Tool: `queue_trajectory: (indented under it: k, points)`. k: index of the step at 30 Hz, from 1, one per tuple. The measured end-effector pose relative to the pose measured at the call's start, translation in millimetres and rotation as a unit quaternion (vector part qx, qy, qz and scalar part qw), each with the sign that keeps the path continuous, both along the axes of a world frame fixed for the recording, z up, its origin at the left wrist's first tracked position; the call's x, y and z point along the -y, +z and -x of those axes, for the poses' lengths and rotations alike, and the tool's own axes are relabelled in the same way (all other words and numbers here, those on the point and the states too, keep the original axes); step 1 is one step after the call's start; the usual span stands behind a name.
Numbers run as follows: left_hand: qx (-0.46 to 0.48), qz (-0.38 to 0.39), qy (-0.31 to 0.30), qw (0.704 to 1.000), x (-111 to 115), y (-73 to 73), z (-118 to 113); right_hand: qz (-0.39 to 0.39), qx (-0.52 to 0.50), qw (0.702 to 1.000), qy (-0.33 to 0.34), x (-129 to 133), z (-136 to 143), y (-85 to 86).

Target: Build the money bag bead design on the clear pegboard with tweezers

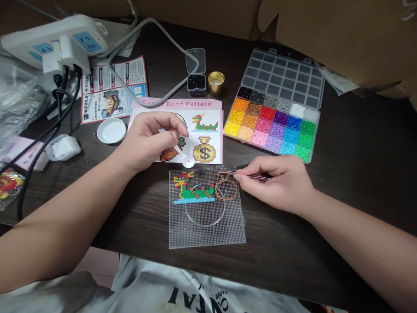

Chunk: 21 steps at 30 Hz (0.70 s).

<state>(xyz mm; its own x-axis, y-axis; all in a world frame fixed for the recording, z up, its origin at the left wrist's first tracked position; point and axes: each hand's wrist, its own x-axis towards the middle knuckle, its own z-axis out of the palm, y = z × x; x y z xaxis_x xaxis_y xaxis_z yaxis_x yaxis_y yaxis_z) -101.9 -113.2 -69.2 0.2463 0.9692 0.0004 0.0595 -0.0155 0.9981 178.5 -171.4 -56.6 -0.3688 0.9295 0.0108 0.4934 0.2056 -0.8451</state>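
The dark table (pixel 137 215) holds an open bead box (pixel 283 78) and, nearer, a clear board (pixel 179 228). The right hand (pixel 282 184) has fingers pinching tweezers (pixel 250 174); the left hand (pixel 143 139) pinches a white spoon (pixel 188 161). Brown beads (pixel 225 178) sit on the board near the tweezers.

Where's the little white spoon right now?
In the head view, the white spoon is just left of the middle, in the left hand, its bowl showing just above the green dragon on the clear pegboard.

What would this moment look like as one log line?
left hand: holds spoon | right hand: holds tweezers over pegboard | pegboard: dragon, brown outline | bead box: open
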Motion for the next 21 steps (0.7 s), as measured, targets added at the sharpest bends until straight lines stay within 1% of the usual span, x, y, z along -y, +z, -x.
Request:
queue_trajectory:
  k: [4, 8, 14, 18, 21]
  points:
    - [0.007, -0.003, -0.002, 1.000, 0.5, 0.4, 0.6, 0.012, 0.013, 1.000, 0.002, -1.1, -0.1, 1.0]
    - [0.012, -0.005, -0.009, 1.000, 1.1, 1.8, 0.8, 0.006, 0.018, 1.000, 0.001, -1.8, 0.7, 1.1]
    - [0.022, 0.017, -0.009, 1.000, 2.1, 4.4, -0.8, 0.006, 0.020, 1.000, 0.006, -2.5, 2.2, 1.1]
    - [0.025, 0.011, -0.013, 1.000, 1.0, 3.7, -0.3, 0.001, 0.013, 1.000, -0.008, -1.9, 0.9, 2.6]
    - [0.018, -0.003, -0.012, 1.000, -0.3, 2.5, 0.4, -0.013, 0.012, 0.999, -0.034, -0.8, -1.3, 3.5]
